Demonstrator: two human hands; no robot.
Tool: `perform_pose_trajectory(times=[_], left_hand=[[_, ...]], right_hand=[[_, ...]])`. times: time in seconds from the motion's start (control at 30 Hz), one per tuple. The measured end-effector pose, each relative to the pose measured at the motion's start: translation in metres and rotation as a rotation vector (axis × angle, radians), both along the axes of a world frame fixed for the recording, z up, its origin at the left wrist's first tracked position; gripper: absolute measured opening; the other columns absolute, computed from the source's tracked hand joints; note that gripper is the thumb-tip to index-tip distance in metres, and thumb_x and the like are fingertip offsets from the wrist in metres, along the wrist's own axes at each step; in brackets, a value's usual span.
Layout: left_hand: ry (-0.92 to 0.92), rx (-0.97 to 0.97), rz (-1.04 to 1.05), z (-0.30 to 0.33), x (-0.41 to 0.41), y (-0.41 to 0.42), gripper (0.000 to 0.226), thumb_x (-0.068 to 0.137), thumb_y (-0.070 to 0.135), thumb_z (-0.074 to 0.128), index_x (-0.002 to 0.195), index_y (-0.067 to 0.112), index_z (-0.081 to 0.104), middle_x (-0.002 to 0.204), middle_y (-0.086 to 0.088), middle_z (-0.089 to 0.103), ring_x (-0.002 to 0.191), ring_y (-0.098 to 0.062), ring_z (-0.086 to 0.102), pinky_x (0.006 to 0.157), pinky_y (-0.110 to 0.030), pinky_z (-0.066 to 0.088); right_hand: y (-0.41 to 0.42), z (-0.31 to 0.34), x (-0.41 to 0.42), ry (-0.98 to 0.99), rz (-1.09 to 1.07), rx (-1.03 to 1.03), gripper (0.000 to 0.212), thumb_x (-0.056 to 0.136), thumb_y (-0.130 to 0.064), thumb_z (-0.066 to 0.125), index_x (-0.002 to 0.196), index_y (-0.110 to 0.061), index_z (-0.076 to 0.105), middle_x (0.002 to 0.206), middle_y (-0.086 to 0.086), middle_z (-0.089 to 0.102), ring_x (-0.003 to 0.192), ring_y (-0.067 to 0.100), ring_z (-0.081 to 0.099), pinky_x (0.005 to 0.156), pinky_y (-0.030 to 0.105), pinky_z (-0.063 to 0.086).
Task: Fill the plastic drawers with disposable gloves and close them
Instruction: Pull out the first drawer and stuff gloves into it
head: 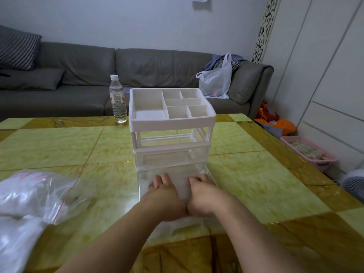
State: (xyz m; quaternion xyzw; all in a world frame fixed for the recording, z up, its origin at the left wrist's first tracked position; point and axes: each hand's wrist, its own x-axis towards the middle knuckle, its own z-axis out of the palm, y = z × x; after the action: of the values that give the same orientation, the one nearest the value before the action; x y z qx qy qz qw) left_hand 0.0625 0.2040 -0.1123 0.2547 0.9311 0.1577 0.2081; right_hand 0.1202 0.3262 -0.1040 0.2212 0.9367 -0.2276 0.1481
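Note:
A white plastic drawer unit (171, 123) with a compartment tray on top stands mid-table. Its clear bottom drawer (206, 172) is pulled out towards me and holds a pale stack of disposable gloves (178, 179). My left hand (167, 196) and my right hand (202, 196) lie side by side, palms down, pressing on the gloves inside that drawer. The middle drawer (171, 154) sits pushed in. A zip-seal bag (33, 196) with more white gloves lies at the left of the table.
A water bottle (117, 99) stands behind the unit's left corner. The yellow-green table (256, 184) stretches around. A grey sofa (137, 75) with a white plastic bag (216, 79) is behind; a pink basket (309, 150) and fan (354, 184) sit on the floor at right.

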Motion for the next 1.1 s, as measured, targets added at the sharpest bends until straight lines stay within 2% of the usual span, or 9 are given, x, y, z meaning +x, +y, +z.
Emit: perform_pose_trajectory(times=[0.1, 0.17, 0.53, 0.63, 0.73, 0.83, 0.97, 1.03, 1.1], left_hand=[[0.128, -0.031, -0.097, 0.001, 0.009, -0.006, 0.095, 0.093, 0.056, 0.060, 0.157, 0.013, 0.006, 0.151, -0.011, 0.018, 0.147, -0.031, 0.022, 0.119, -0.036, 0.026], [0.122, -0.042, -0.118, 0.001, 0.006, -0.009, 0.091, 0.095, 0.057, 0.055, 0.158, 0.013, 0.006, 0.151, -0.012, 0.020, 0.146, -0.032, 0.022, 0.121, -0.037, 0.024], [0.052, -0.130, -0.147, 0.014, 0.021, -0.026, 0.101, 0.086, 0.049, 0.077, 0.155, 0.009, 0.015, 0.150, -0.014, 0.025, 0.143, -0.032, 0.028, 0.118, -0.034, 0.027], [0.067, -0.105, -0.137, 0.009, 0.025, -0.045, 0.105, 0.078, 0.053, 0.082, 0.153, 0.011, 0.021, 0.147, -0.010, 0.029, 0.141, -0.031, 0.032, 0.114, -0.031, 0.032], [0.123, -0.104, -0.147, 0.009, 0.033, -0.059, 0.097, 0.078, 0.059, 0.077, 0.150, 0.015, 0.028, 0.148, -0.005, 0.032, 0.139, -0.028, 0.034, 0.114, -0.032, 0.035], [0.285, -0.089, -0.170, 0.016, 0.043, -0.069, 0.070, 0.088, 0.057, 0.065, 0.143, 0.023, 0.038, 0.144, 0.002, 0.039, 0.135, -0.024, 0.038, 0.112, -0.035, 0.037], [0.505, 0.077, -0.207, 0.031, 0.049, -0.065, 0.030, 0.093, 0.024, 0.055, 0.122, 0.029, 0.053, 0.124, 0.009, 0.046, 0.119, -0.018, 0.042, 0.101, -0.028, 0.036], [0.496, 0.093, -0.204, 0.029, 0.044, -0.058, 0.028, 0.089, 0.011, 0.054, 0.113, 0.025, 0.057, 0.117, 0.006, 0.048, 0.113, -0.018, 0.047, 0.089, -0.023, 0.036], [0.432, 0.065, -0.158, 0.022, 0.037, -0.054, 0.024, 0.092, 0.011, 0.055, 0.115, 0.020, 0.057, 0.121, 0.000, 0.046, 0.117, -0.022, 0.049, 0.088, -0.023, 0.039]], right_hand=[[-0.004, 0.000, 0.002, -0.055, 0.046, 0.036, 0.109, 0.086, -0.037, 0.076, 0.167, -0.015, 0.007, 0.168, 0.008, 0.005, 0.160, 0.030, 0.009, 0.130, 0.039, 0.022], [-0.008, 0.000, 0.002, -0.071, 0.037, 0.043, 0.112, 0.087, -0.039, 0.075, 0.168, -0.017, 0.000, 0.171, 0.010, -0.002, 0.161, 0.031, 0.001, 0.131, 0.042, 0.019], [-0.028, 0.011, 0.020, -0.157, 0.055, 0.061, 0.111, 0.090, -0.035, 0.075, 0.169, -0.021, -0.003, 0.173, 0.014, -0.013, 0.163, 0.033, -0.003, 0.129, 0.049, 0.022], [-0.039, 0.014, 0.029, -0.161, 0.082, 0.049, 0.110, 0.091, -0.039, 0.076, 0.168, -0.012, 0.001, 0.174, 0.014, -0.015, 0.163, 0.031, -0.004, 0.128, 0.046, 0.022], [-0.053, 0.018, 0.037, -0.140, 0.088, 0.057, 0.100, 0.095, -0.034, 0.073, 0.166, -0.005, 0.007, 0.174, 0.012, -0.009, 0.163, 0.030, 0.000, 0.127, 0.043, 0.024], [-0.066, 0.027, 0.046, -0.105, 0.104, 0.110, 0.075, 0.100, -0.024, 0.066, 0.160, -0.002, 0.027, 0.169, 0.013, 0.014, 0.159, 0.033, 0.011, 0.123, 0.045, 0.032], [-0.076, 0.035, 0.050, 0.082, 0.160, 0.207, 0.032, 0.101, -0.010, 0.060, 0.133, -0.010, 0.057, 0.140, 0.012, 0.048, 0.139, 0.031, 0.036, 0.106, 0.039, 0.043], [-0.076, 0.030, 0.048, 0.147, 0.160, 0.227, 0.030, 0.098, -0.009, 0.063, 0.127, -0.014, 0.059, 0.132, 0.009, 0.053, 0.131, 0.029, 0.040, 0.105, 0.039, 0.045], [-0.074, 0.022, 0.047, 0.175, 0.137, 0.236, 0.033, 0.096, -0.013, 0.065, 0.128, -0.015, 0.058, 0.134, 0.009, 0.053, 0.130, 0.030, 0.042, 0.108, 0.040, 0.044]])
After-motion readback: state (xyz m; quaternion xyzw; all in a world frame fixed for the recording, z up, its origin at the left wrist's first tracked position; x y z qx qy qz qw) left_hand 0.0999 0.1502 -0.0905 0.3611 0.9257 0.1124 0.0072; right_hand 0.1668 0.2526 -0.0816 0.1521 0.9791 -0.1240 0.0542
